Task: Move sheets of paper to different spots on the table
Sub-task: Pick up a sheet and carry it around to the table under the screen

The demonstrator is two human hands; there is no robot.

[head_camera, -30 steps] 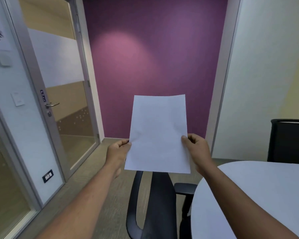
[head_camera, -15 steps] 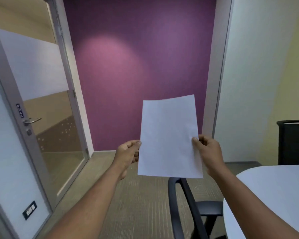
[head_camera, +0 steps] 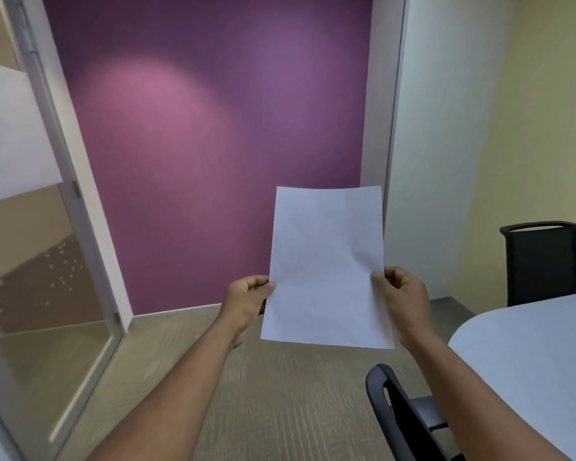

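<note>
White sheet of paper (head_camera: 326, 271) held upright mid-frame w/ both hands — left hand (head_camera: 246, 302) pinching its left edge, right hand (head_camera: 401, 299) pinching the right edge. View has swung right vs a sec ago: door at far left now mostly out of frame, more of the table (head_camera: 526, 354) showing at lower right, sheet shifted right too. Likely means the carry is heading to the table — sheet not yet set down. Black chair (head_camera: 401, 417) sits lower right, below the paper; another chair (head_camera: 546, 261) at right edge.

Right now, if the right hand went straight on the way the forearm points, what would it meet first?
Nothing close. The right hand points up and away, clear of the table; beyond the paper it grips, the first thing looks like the purple wall, though depth is unclear.
</note>
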